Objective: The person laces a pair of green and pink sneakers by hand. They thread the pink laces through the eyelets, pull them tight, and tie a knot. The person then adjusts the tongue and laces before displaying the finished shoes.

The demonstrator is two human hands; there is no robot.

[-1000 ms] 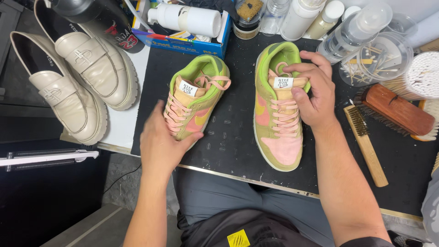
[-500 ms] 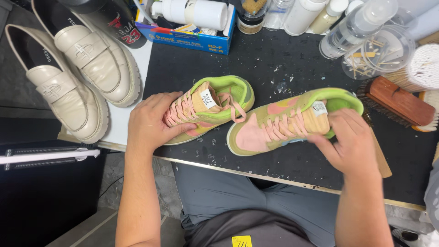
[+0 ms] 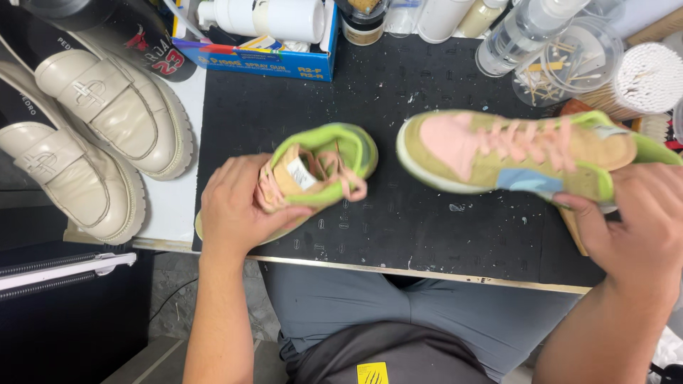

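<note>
Containers crowd the far edge of our black work mat (image 3: 398,78): at twelve o'clock a blue cardboard box (image 3: 263,60) carries a white spray bottle (image 3: 267,18) lying on its side, and toward one o'clock a clear plastic bottle (image 3: 523,32) leans beside a clear round tub (image 3: 580,64) that holds thin wooden sticks. At two o'clock a round pack of cotton swabs (image 3: 651,75) shows its white tips. Off the mat at ten o'clock, two cream loafers (image 3: 99,128) lie side by side.

We hold one green and pink sneaker in each hand. The left sneaker (image 3: 320,171) sits low over the mat at about eleven o'clock from our lap, its long axis running from seven to one o'clock with the green heel toward one and the tongue label facing up. The right sneaker (image 3: 519,153) is turned on its side near two o'clock, long axis almost level from nine to three, with its pale toe pointing to nine and its pink laces facing away from us.

Our left hand (image 3: 238,206) is wrapped over the toe end of the left sneaker, fingers curled closed around it. Our right hand (image 3: 640,213) clasps the heel end of the right sneaker, thumb pressed against its side panel and fingers closed behind.
</note>
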